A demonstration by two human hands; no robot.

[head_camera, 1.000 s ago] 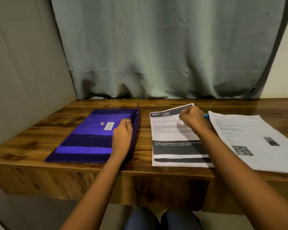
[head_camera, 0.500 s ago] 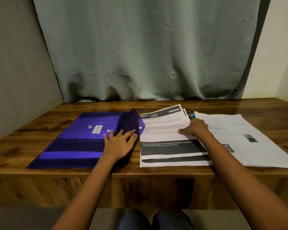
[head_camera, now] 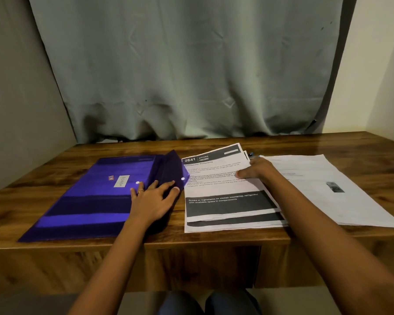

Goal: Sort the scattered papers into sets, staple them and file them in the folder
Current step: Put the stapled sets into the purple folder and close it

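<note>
A purple folder [head_camera: 84, 198] lies on the left of the wooden desk with its flap [head_camera: 172, 169] opened to the right. My left hand [head_camera: 154, 196] rests flat on the flap, fingers spread. Right of it lies a stack of printed papers [head_camera: 225, 201] with a dark "2641 KITCHEN" header. My right hand [head_camera: 255, 170] grips the stack's upper right edge, thumb on top. A second set of white sheets [head_camera: 328, 189] lies further right. A small blue object [head_camera: 251, 153] peeks out behind the stack.
The wooden desk [head_camera: 214, 239] ends at a front edge close to me, with my knees below. A grey-green curtain [head_camera: 187, 69] hangs behind it and a grey wall [head_camera: 21, 98] closes the left side.
My left hand has laid the upright flap down to the right and now presses it flat. My right hand has shifted from the top of the stack to its right edge.
</note>
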